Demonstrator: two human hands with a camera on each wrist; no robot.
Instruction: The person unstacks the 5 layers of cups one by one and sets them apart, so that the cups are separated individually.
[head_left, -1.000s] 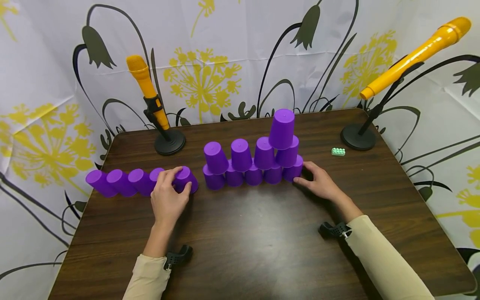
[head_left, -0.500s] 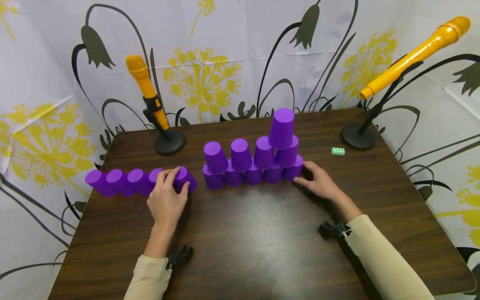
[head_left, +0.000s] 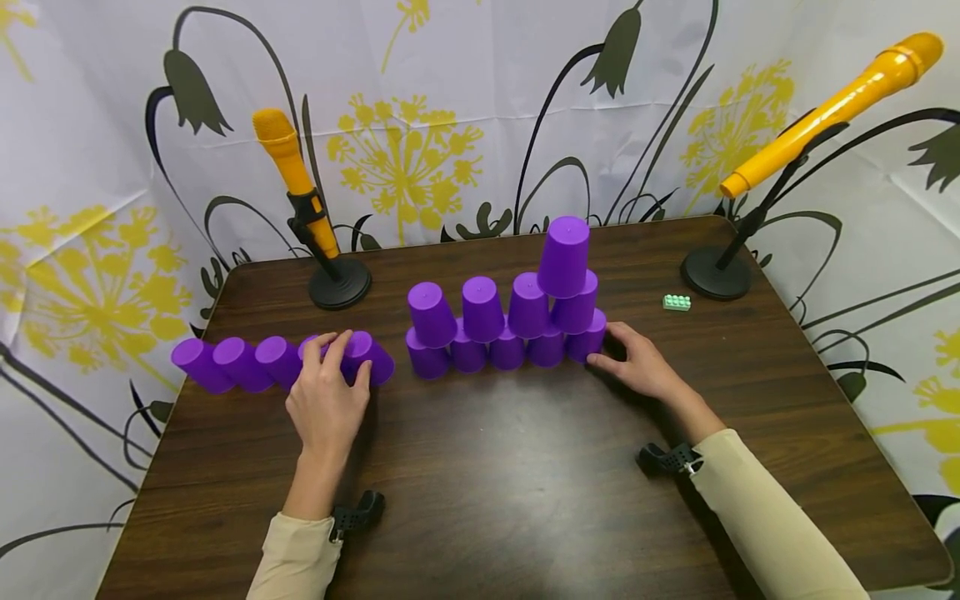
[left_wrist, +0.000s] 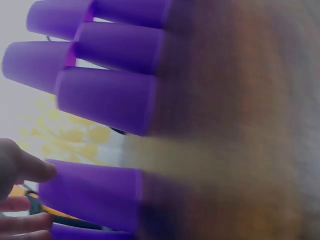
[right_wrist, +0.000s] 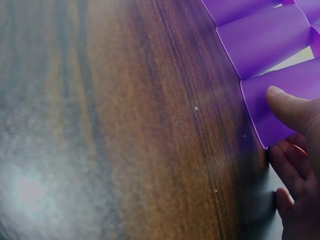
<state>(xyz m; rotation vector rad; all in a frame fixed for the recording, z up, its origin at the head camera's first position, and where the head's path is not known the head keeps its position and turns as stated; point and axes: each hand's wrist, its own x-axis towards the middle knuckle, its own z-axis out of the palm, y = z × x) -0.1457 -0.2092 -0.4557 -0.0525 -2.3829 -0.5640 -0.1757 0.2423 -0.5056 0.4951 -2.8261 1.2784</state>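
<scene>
Several upside-down purple cups form a stepped stack at the table's middle. A single top cup [head_left: 564,257] sits over the right end of the second row. My right hand [head_left: 637,362] holds the bottom row's rightmost cup [head_left: 582,343], thumb in front and fingers behind. To the left stands a row of purple cups [head_left: 238,365], set side by side. My left hand [head_left: 327,404] is over that row's right end. Its thumb [left_wrist: 37,167] touches the rightmost cup [head_left: 372,357], while the other fingers extend by the neighbouring cup, which they partly hide.
A yellow microphone [head_left: 288,162] on a black stand is at the back left. Another yellow microphone [head_left: 832,117] leans on a stand at the back right. A small mint-green toy brick [head_left: 677,303] lies on the brown table [head_left: 517,500]. Patterned cloth [head_left: 450,50] hangs behind.
My left hand has slid slightly left, its thumb passing from the rightmost cup's right side towards its front. That cup has shifted very slightly left. My right hand and the stack stay in place.
</scene>
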